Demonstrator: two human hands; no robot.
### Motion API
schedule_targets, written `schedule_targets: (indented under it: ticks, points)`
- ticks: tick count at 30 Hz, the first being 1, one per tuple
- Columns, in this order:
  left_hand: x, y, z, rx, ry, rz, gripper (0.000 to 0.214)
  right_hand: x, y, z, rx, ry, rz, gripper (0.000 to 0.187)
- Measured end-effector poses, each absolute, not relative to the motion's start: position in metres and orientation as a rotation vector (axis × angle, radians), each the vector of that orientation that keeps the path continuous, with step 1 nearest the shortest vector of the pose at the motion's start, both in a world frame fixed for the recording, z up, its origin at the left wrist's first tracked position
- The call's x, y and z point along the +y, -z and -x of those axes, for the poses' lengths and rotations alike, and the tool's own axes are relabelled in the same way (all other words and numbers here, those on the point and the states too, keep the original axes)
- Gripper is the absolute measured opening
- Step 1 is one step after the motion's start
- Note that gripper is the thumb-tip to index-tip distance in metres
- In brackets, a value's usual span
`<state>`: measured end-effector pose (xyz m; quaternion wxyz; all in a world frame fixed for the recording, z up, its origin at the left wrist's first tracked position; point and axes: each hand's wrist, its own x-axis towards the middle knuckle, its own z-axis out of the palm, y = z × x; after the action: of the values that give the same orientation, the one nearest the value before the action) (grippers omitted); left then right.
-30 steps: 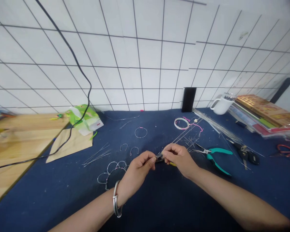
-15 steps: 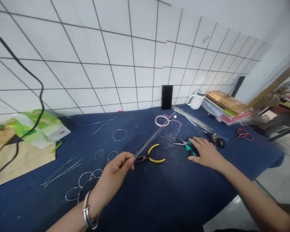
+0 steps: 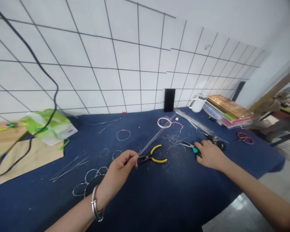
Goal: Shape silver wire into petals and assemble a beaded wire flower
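Note:
My left hand (image 3: pixel 120 169), a silver bangle on its wrist, pinches the near end of a bundle of thin metal wires (image 3: pixel 151 140) that slants away toward the back. Right beside those fingertips lie pliers with yellow handles (image 3: pixel 159 160), their handles spread. My right hand (image 3: pixel 211 156) has its fingers closed round a pair of teal-handled pliers (image 3: pixel 188 145). The metal jaws point left; most of the handles is hidden under the hand. Short wire clippings (image 3: pixel 173 140) are scattered by the jaws.
Looped wirework (image 3: pixel 87 183) and cut wires (image 3: pixel 71 167) lie at left. A white ring (image 3: pixel 164 122), more wires (image 3: pixel 194 120), black-handled pliers (image 3: pixel 218 141) and red scissors (image 3: pixel 245 138) lie farther back. A white mug (image 3: pixel 197 103) stands by stacked books (image 3: pixel 229 109).
My right hand has gone from lying spread over the teal-handled pliers to closing round them. My left hand keeps its pinch on the wires. The whole view has shifted slightly.

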<state>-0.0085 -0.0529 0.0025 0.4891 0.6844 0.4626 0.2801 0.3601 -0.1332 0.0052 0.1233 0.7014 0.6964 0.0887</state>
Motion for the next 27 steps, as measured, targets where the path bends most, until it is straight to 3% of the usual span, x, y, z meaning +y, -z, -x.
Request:
schedule_targets:
  ticks: [6,17,27]
  points:
    - [-0.054,-0.003,0.009,1.110,-0.639,-1.653,0.026,-0.143,-0.029,-0.376,1.885,-0.203,-1.916,0.044]
    - [-0.051,0.003,0.010,1.086,-0.631,-1.660,0.024,-0.129,-0.079,-0.378,1.871,-0.422,-1.832,0.039]
    - [-0.052,0.004,0.008,1.093,-0.592,-1.617,0.026,-0.122,-0.079,-0.379,1.939,-0.473,-1.837,0.049]
